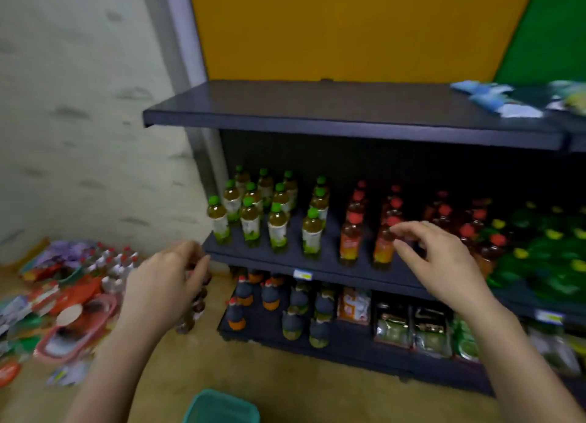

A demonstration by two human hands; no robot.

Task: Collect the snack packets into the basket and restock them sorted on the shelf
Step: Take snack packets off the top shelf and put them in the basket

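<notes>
Right hand (444,264) hovers by the shelf (317,113), fingers apart, empty; left hand (165,283) curls, hold unclear. Packets (60,299) lie heaped on the floor (317,394) at left, basket (222,403) nearer. Bottle labels (312,239) blur unreadably

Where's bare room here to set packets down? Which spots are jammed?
Top shelf is bare from its left end to the blue packets at right. Floor is bare between the teal basket and bottom shelf. Crowded: middle shelf, full of bottles, and the packet pile on the floor at left.
</notes>
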